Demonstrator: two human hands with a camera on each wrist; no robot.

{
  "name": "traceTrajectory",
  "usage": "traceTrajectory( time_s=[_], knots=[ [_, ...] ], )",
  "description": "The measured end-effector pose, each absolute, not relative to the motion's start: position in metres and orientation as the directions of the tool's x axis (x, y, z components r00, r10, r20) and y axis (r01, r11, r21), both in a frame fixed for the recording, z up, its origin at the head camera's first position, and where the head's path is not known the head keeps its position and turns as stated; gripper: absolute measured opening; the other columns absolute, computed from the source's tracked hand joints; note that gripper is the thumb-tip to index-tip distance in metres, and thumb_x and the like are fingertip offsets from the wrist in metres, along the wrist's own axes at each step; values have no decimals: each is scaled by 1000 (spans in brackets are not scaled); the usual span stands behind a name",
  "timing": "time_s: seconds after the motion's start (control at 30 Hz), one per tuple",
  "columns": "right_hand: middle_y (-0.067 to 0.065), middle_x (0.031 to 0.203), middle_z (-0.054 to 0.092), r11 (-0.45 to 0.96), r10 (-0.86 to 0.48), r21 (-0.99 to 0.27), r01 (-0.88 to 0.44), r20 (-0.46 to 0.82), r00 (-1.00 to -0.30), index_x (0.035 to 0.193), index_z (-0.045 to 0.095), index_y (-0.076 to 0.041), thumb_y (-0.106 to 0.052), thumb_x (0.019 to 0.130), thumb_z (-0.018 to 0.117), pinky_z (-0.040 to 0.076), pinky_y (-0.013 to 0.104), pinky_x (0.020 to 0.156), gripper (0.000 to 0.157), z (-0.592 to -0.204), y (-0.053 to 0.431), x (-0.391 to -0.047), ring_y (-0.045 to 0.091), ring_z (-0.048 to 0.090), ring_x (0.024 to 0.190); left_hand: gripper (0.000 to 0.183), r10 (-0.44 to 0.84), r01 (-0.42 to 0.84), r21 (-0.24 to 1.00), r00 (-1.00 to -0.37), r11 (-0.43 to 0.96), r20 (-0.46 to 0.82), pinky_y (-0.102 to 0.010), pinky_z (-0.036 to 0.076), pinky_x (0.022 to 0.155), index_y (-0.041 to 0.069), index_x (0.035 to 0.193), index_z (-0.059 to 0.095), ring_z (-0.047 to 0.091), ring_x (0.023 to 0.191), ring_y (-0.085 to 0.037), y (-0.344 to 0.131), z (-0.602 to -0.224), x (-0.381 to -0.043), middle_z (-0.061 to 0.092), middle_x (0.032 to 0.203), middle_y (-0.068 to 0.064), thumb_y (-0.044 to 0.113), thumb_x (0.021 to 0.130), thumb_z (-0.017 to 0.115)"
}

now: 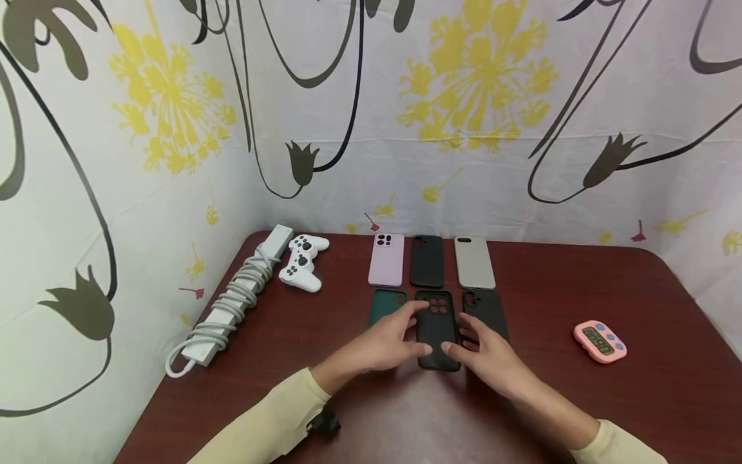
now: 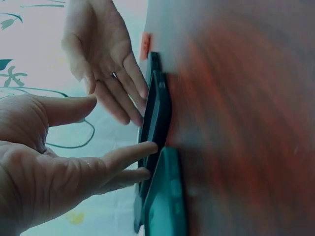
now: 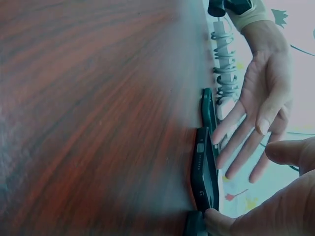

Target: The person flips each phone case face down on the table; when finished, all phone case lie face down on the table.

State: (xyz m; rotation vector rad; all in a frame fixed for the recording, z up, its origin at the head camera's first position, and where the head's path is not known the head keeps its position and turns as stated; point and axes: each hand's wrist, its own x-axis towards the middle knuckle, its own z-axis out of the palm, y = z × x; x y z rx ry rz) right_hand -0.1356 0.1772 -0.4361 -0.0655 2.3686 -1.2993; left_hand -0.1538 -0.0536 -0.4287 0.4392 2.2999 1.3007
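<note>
On either side of the front-middle case (image 1: 437,328), the left hand (image 1: 385,341) and right hand (image 1: 493,361) spread their fingers, gripping nothing; left of it lies a green case (image 1: 379,304), right a dark case (image 1: 491,312).

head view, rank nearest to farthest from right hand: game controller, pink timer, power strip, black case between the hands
1. Black case, just left of the right hand
2. Pink timer, off to the right
3. Game controller, across to the left
4. Power strip, farthest left
</note>
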Motion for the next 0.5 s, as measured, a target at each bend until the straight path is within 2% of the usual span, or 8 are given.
traceTrajectory(
  time_s=[0.13,0.33,0.5],
  knots=[
    [32,171,23,526,-263,-825,206,-388,-883,168,14,0,-45,103,67,46,62,116,95,-436,176,-133,52,34,155,77,475,-25,880,-835,474,-280,-52,42,124,24,166,31,36,159,-32,-53,-432,-150,31,174,-10,26,101,73],
    [31,172,21,499,-270,-839,215,-387,-882,168,14,1,-44,105,64,39,67,120,92,-434,176,-130,51,26,158,80,462,-6,870,-845,492,-268,-52,43,122,21,167,29,40,157,-32,-51,-435,-149,32,173,-13,29,101,74],
    [30,173,20,480,-271,-844,239,-402,-875,168,15,0,-45,106,62,37,68,120,89,-432,178,-128,50,27,158,81,441,3,863,-860,506,-256,-52,46,120,19,167,27,46,153,-31,-52,-436,-150,38,169,-15,25,101,73]
  ],
)
